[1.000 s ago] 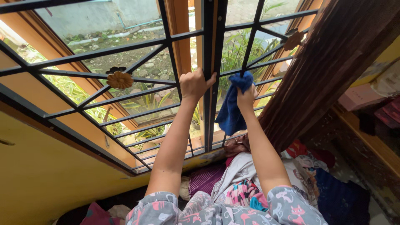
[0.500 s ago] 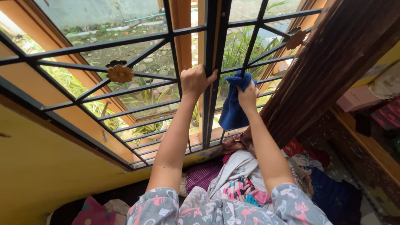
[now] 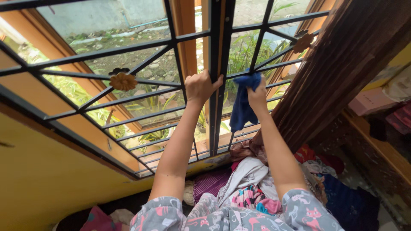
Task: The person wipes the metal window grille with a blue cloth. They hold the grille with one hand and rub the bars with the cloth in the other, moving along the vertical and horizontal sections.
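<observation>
Brown curtain (image 3: 342, 64) — heaped clothes (image 3: 252, 188) below.

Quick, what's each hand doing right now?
Left hand: closed around the black window bar.
Right hand: closed, holding the blue cloth against the grille.

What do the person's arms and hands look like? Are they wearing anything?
Both arms are bare from the short sleeves down to the left hand and right hand. The sleeves are grey with little pink and red cartoon cats. No gloves, watch or rings show on the fingers.
</observation>
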